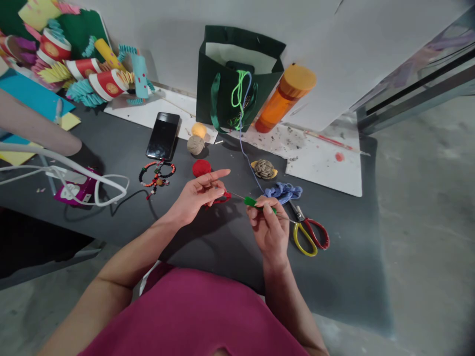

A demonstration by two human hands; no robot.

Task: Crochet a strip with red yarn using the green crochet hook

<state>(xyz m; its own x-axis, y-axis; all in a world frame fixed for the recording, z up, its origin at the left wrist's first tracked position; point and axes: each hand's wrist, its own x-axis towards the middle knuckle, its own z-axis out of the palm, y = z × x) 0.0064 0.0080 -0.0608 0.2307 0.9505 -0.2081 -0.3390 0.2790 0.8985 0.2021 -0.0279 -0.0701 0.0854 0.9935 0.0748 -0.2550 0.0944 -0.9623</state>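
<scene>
My right hand (pixel 270 225) is closed round the green grip of a crochet hook (pixel 251 201), its thin metal shaft pointing left. My left hand (pixel 198 198) pinches red yarn (pixel 221 198) between thumb and fingers, with the index finger stretched out. The hook's tip reaches the red yarn, but whether it sits in a loop is too small to tell. Just behind my left hand lies a red yarn ball (pixel 201 168). Loose blue yarn (pixel 284 192) is bunched beyond my right hand. Scissors (pixel 310 233) with one yellow and one red handle lie to its right.
At the back stand a dark green paper bag (pixel 206 94), yarn draped over it, and an orange bottle (pixel 281 106). A phone (pixel 163 136), a beaded bracelet (pixel 156 174), a grey yarn ball (pixel 195 145) and a crocheted flower (pixel 264 169) lie on the table. White cables (pixel 111 190) hang left.
</scene>
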